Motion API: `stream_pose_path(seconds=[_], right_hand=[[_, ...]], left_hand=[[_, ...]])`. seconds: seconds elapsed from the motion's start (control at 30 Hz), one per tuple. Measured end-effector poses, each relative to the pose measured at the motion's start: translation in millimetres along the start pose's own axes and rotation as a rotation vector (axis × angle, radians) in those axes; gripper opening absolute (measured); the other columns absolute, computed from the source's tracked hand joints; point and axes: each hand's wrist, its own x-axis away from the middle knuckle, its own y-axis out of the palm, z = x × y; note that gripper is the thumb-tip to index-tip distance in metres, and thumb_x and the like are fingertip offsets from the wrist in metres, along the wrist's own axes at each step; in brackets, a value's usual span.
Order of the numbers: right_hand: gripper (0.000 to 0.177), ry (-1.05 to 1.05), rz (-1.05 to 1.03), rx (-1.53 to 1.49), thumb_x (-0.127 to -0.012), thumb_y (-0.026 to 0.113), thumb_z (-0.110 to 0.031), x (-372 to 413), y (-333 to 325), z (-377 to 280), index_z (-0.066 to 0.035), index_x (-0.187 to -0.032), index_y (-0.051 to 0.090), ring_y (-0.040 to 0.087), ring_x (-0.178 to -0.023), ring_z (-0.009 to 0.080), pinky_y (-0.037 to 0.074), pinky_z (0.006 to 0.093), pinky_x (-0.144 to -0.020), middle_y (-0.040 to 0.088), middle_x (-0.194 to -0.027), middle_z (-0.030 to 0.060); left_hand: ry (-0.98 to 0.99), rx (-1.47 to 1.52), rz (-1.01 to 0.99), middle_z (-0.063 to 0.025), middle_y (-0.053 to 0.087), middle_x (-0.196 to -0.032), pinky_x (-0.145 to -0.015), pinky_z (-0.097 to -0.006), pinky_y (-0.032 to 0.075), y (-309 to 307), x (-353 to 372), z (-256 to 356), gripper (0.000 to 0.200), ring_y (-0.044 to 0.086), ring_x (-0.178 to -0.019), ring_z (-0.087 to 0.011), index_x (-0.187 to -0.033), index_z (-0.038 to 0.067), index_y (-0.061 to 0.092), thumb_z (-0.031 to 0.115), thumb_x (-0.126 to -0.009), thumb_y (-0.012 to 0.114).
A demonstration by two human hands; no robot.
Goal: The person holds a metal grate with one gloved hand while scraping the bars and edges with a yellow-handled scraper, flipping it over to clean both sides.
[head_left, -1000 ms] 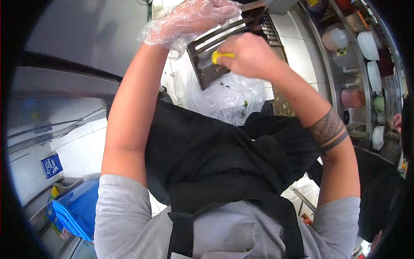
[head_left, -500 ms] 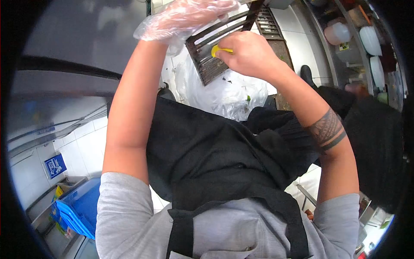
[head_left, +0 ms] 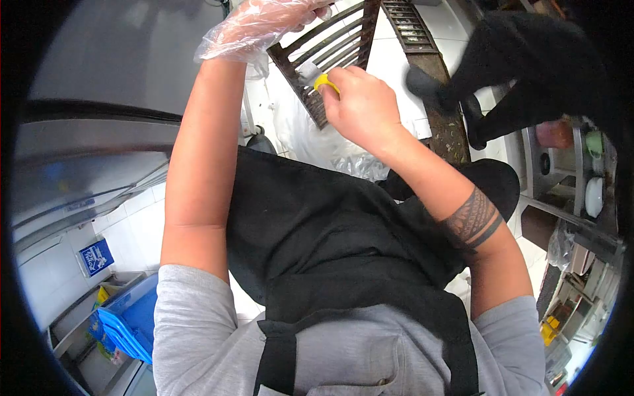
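My right hand (head_left: pixel 362 105) is closed round the yellow handle (head_left: pixel 325 83) of a scraper. The scraper's flat grey blade (head_left: pixel 308 72) lies against the slats of a dark, dirty drain grate (head_left: pixel 343 41), which is tilted up. At the top edge of the view, my left hand (head_left: pixel 267 25) wears a clear plastic glove. Its fingers are curled at the grate's upper rail, partly cut off by the frame. Under the grate, a crumpled clear plastic sheet (head_left: pixel 297 135) is spread on the floor.
A co-worker's leg in black trousers (head_left: pixel 522 59) and dark shoes is close on the right. Another slatted grate (head_left: pixel 411 26) is set in the floor channel. A steel cabinet (head_left: pixel 105 66) stands left, blue trays (head_left: pixel 129 320) lower left, and shelves (head_left: pixel 571 218) right.
The co-worker's legs have come into view at the right. My right hand and scraper have shifted slightly left and down; the grate and my left hand have shifted left in view.
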Motion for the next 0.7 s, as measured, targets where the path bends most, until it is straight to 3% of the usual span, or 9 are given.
stream_pose_path(seconds=[0.03, 0.07, 0.1, 0.17, 0.43, 0.53, 0.57, 0.63, 0.7], right_hand=[[0.016, 0.036, 0.026, -0.035, -0.09, 0.069, -0.022, 2.6, 4.6, -0.5, -0.006, -0.088, 0.068, 0.07, -0.082, 0.0396, 0.057, 0.0506, -0.072, 0.07, -0.087, 0.0149], [0.016, 0.037, 0.029, -0.039, -0.09, 0.069, -0.022, 4.7, 9.6, -1.1, -0.006, -0.088, 0.068, 0.07, -0.082, 0.0396, 0.057, 0.0506, -0.072, 0.07, -0.087, 0.0149], [0.016, 0.072, 0.046, -0.05, -0.091, 0.069, -0.021, 6.0, 13.1, -3.7, -0.006, -0.089, 0.067, 0.07, -0.082, 0.0401, 0.057, 0.0509, -0.072, 0.07, -0.089, 0.0151], [0.016, 0.112, 0.065, -0.064, -0.091, 0.069, -0.021, 10.7, 20.7, -8.7, -0.006, -0.09, 0.066, 0.069, -0.082, 0.0406, 0.057, 0.0513, -0.072, 0.069, -0.09, 0.0154], [0.019, 0.132, 0.413, -0.525, -0.093, 0.072, -0.019, 32.5, 93.7, 8.7, -0.005, -0.104, 0.065, 0.07, -0.088, 0.0401, 0.056, 0.0512, -0.074, 0.068, -0.099, 0.0166], [0.022, 0.216, 0.31, -0.676, -0.093, 0.073, -0.021, 34.2, 93.4, 14.8, -0.005, -0.107, 0.067, 0.07, -0.089, 0.0406, 0.057, 0.0506, -0.076, 0.069, -0.1, 0.0162], [0.022, 0.217, 0.312, -0.676, -0.093, 0.073, -0.021, 33.7, 87.0, 20.4, -0.005, -0.107, 0.067, 0.07, -0.089, 0.0406, 0.057, 0.0506, -0.076, 0.069, -0.1, 0.0162], [0.021, 0.079, 0.235, -0.299, -0.093, 0.072, -0.021, 24.5, 48.8, 21.8, -0.005, -0.105, 0.068, 0.07, -0.088, 0.04, 0.057, 0.05, -0.075, 0.07, -0.099, 0.0159], [0.021, 0.09, 0.138, -0.164, -0.092, 0.074, -0.023, 7.7, 4.9, 10.1, -0.004, -0.102, 0.071, 0.071, -0.089, 0.0378, 0.058, 0.0463, -0.076, 0.072, -0.096, 0.0157]], left_hand=[[0.167, -0.187, 0.029, 0.0048, 0.071, -0.081, -0.061, -0.0241, 0.049, -1.5, -1.1, 2.5, 0.024, 0.064, -0.067, -0.0078, -0.103, 0.013, 0.077, 0.027, -0.108, 0.058], [-0.256, 0.19, -0.003, 0.004, 0.07, -0.078, -0.059, -0.0243, 0.047, -1.1, 3.0, 6.1, 0.026, 0.062, -0.066, -0.0085, -0.102, 0.012, 0.077, 0.032, -0.106, 0.06], [-0.255, 0.187, -0.007, 0.004, 0.07, -0.078, -0.059, -0.0243, 0.047, -5.8, 0.8, 21.2, 0.026, 0.062, -0.066, -0.0085, -0.102, 0.012, 0.077, 0.032, -0.106, 0.06], [-0.609, 0.132, 0.006, 0.0036, 0.068, -0.076, -0.056, -0.0254, 0.046, -12.7, -5.4, 41.0, 0.03, 0.058, -0.063, -0.0085, -0.101, 0.011, 0.078, 0.038, -0.104, 0.064], [-0.624, 0.249, 0.054, 0.0027, 0.064, -0.072, -0.053, -0.0271, 0.043, -14.7, -2.1, 35.1, 0.033, 0.055, -0.061, -0.0085, -0.1, 0.009, 0.078, 0.039, -0.103, 0.064], [-0.608, 0.133, 0.005, 0.0022, 0.064, -0.071, -0.054, -0.0282, 0.044, -18.6, -5.2, 43.1, 0.032, 0.056, -0.061, -0.0094, -0.101, 0.009, 0.078, 0.038, -0.103, 0.062], [-0.607, 0.074, -0.012, 0.002, 0.063, -0.07, -0.055, -0.0284, 0.045, -20.3, -6.8, 47.2, 0.033, 0.056, -0.061, -0.0097, -0.098, 0.009, 0.077, 0.038, -0.103, 0.062], [-0.608, 0.012, -0.028, 0.0018, 0.062, -0.069, -0.055, -0.0286, 0.045, -20.1, -5.6, 44.1, 0.034, 0.056, -0.061, -0.0099, -0.096, 0.009, 0.077, 0.038, -0.103, 0.062], [-0.38, 0.047, 0.014, 0.0017, 0.062, -0.069, -0.055, -0.0281, 0.044, -15.0, 2.0, 25.2, 0.036, 0.056, -0.061, -0.0096, -0.091, 0.008, 0.075, 0.038, -0.104, 0.061]])
